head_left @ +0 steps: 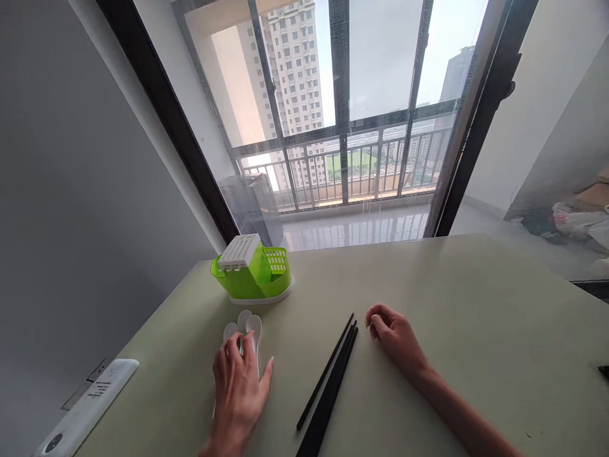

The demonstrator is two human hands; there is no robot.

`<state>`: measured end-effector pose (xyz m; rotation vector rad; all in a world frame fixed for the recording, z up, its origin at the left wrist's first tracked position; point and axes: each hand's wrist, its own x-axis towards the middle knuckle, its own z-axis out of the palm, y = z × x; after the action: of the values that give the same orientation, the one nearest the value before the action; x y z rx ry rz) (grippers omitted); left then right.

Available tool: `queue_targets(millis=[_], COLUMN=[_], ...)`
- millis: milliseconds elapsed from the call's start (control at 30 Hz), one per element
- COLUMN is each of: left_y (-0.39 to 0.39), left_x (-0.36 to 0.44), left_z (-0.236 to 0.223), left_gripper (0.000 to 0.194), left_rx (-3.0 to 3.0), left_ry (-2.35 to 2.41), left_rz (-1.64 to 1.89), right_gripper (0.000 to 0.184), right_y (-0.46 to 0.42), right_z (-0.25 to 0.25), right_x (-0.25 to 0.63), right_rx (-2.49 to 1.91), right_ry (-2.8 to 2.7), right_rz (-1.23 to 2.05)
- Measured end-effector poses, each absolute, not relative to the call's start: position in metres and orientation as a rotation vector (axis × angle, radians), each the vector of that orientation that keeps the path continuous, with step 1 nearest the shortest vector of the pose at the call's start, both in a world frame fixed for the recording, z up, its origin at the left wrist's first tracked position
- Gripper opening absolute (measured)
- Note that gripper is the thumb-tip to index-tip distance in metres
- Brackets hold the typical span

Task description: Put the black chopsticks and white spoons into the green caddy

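Note:
Several white spoons (254,325) lie side by side on the left of the table, bowls pointing away from me. My left hand (239,384) rests over their handles with its fingers spread and the thumb apart, not wrapped round them. Much of the handles is hidden beneath it. To the right lie several black chopsticks (328,390), one slightly apart from the rest, their thin ends pointing away. Beside those thin ends my right hand (392,330) rests on the table, fingers curled in and holding nothing that I can see.
Behind the spoons stands a green cutlery caddy (247,282) with a white slotted top and base. A white power strip (98,403) lies at the table's left edge. The pale green table (428,279) reaches to a glass door (342,222) at the back.

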<state>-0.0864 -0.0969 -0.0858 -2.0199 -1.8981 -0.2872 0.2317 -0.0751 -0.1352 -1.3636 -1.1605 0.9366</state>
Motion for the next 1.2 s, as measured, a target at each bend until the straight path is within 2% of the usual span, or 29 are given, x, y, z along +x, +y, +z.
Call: queue_targets(millis=[467, 800, 1067, 1200], left_y=[-0.092, -0.088, -0.086, -0.095], left_x=[-0.132, -0.121, -0.100, -0.077], left_z=[-0.078, -0.077, -0.089, -0.087], left_gripper=[0.057, 0.037, 0.039, 0.040], left_rx=[-1.840, -1.968, -2.151, -2.256], left_ry=[-2.079, -2.089, -2.081, -2.071], left_rz=[-0.030, 0.128, 0.110, -0.007], right_gripper=[0.015, 0.017, 0.017, 0.018], right_y=[-0.076, -0.079, -0.078, -0.076], right_z=[-0.138, -0.132, -0.132, -0.135], right_x=[0.232, 0.232, 0.231, 0.230], right_rx=[-1.369, -1.379, -1.393, -1.386], right_ry=[-1.159, -1.166, -1.167, -1.154], right_rz=[0.962, 0.940, 0.938, 0.933])
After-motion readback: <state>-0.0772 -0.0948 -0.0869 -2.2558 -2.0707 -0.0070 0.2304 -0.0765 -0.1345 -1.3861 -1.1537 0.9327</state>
